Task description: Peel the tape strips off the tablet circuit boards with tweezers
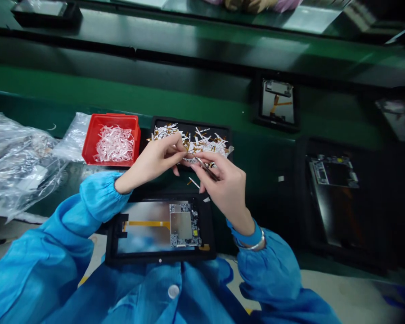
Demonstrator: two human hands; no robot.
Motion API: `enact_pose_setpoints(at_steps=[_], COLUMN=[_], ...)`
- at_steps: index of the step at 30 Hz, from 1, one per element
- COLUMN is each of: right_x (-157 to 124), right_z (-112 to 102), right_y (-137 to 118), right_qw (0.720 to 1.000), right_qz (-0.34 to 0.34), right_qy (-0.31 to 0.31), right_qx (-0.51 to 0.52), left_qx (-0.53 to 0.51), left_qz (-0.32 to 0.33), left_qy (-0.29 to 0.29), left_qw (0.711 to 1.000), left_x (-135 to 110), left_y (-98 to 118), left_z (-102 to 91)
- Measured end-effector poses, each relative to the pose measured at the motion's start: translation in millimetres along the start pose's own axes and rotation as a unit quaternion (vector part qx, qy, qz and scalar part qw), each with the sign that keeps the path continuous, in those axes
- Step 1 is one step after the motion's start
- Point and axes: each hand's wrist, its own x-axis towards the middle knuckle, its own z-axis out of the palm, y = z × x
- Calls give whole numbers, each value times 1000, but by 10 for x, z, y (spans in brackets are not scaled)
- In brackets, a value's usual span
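Both of my hands meet over a black tray (196, 123) of small white and amber strips (211, 145). My left hand (155, 159) is closed in a pinch at the fingertips; the tiny piece between them is too small to name. Metal tweezers (207, 169) lie in the closed fingers of my right hand (226, 182), their tips pointing toward the left fingertips. Below the hands, close to my body, an opened tablet (141, 243) rests in a black frame, with its circuit board (182, 225) and an orange flex cable (146, 223) exposed. One loose strip (194, 182) lies between tray and tablet.
A red bin (88, 146) of clear curled strips (114, 144) stands left of the tray, beside clear plastic bags (20, 162). More opened tablets sit at the right (337, 198) and on the green belt (278, 105). A person's gloved hands (249, 4) show at the far edge.
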Motion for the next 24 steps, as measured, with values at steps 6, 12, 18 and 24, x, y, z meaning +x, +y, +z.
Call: enact_pose_setpoints(at_steps=[6,12,18,24], right_x=[-87,-163,-244,-445], right_z=[-71,-92,-180,-269], right_y=[-23,6,8,202], right_qw=[997,983,981,993], right_qz=[-8,50,101,50], right_qy=[-68,-108,-97,-109], right_qx=[38,140,136,22], left_qx=[-59,16,144,491], left_qz=[-12,57,133,69], left_qy=[-46,-33,-51,221], left_qw=[997,998,979,840], left_x=[-171,-276,-444,-879], left_y=[63,13,87,-109], left_z=[63,101,52,-777])
